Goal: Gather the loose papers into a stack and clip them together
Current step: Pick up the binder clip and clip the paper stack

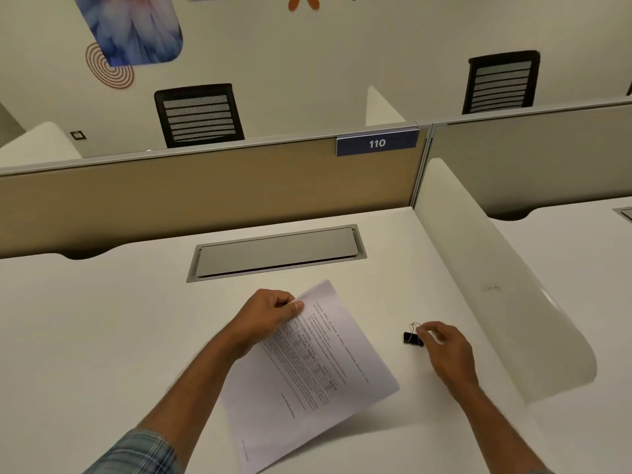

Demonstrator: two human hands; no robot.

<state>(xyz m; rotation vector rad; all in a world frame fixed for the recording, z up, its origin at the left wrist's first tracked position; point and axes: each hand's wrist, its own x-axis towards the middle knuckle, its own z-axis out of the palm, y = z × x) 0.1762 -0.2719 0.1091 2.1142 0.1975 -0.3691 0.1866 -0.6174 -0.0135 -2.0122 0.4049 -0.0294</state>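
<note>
A stack of printed white papers (318, 374) is held tilted above the white desk (102, 336), its far left corner pinched in my left hand (270, 316). To the right of the stack a small black binder clip (412, 338) with wire handles lies on the desk. My right hand (444, 350) is at the clip, fingertips touching its right side and handle; whether the fingers have closed on it is unclear.
A grey cable-tray lid (277, 254) is set into the desk beyond the papers. A tan partition (205, 193) labelled 110 closes the back. A curved white divider (496, 285) borders the right side. Black chairs stand behind the partition.
</note>
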